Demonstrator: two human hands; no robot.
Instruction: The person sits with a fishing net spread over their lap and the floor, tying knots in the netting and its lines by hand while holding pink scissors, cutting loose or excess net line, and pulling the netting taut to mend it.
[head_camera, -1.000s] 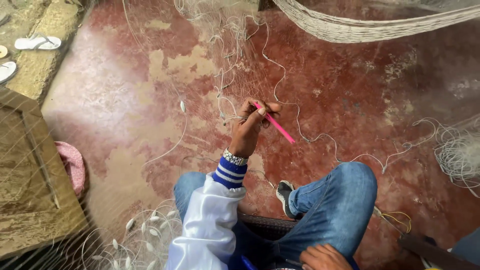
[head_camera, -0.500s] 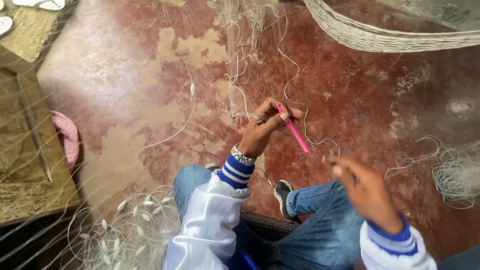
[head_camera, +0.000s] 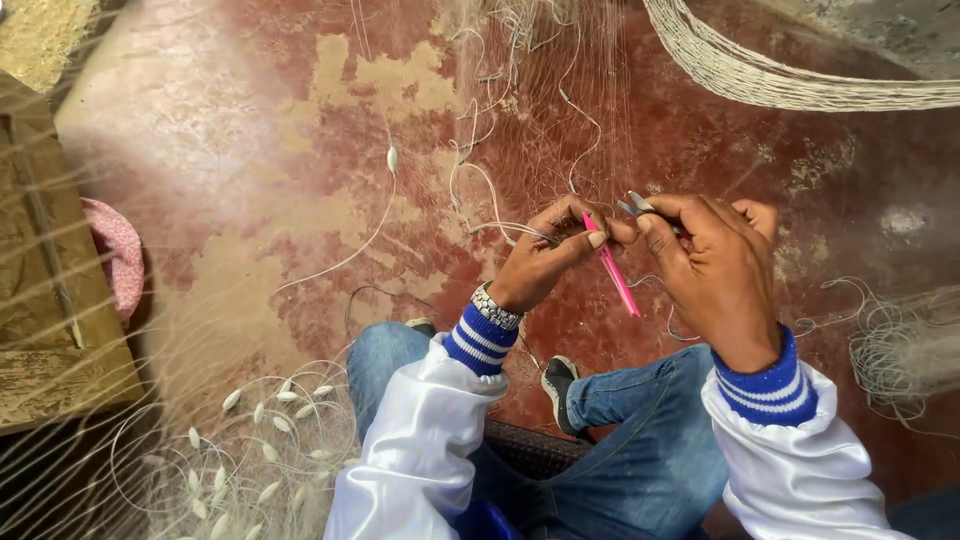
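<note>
The left hand (head_camera: 540, 262) is curled in front of the knees, its fingers (head_camera: 572, 250) pinched shut on a slim pink netting needle (head_camera: 612, 272) that slants down and to the right from the grip, its lower tip hanging free above the red floor (head_camera: 260, 150). The same fingers also catch strands of the pale fishing net (head_camera: 500, 130), which drapes down from the top of the view and gathers at the hand. The right hand (head_camera: 715, 265) sits just beside the left, thumb and forefinger nearly touching it, and closes on a small grey metal tool (head_camera: 638, 206) whose tips poke out above the knuckles — what kind of tool it is cannot be told. Both wrists come out of white sleeves with blue-and-white striped cuffs, and a metal watch (head_camera: 495, 306) circles the left wrist. Below the hands are bent legs in blue jeans (head_camera: 650, 450), with a dark shoe (head_camera: 556, 385) between them. Off to the lower left, more net lies heaped on the floor with a scatter of white oval floats (head_camera: 265, 450) — a loose coil of line (head_camera: 885, 350) lies at the right edge. A thick woven rope (head_camera: 760, 80) curves across the upper right, and a pink cloth (head_camera: 118, 255) lies next to a worn wooden plank (head_camera: 50, 330) on the left.
</note>
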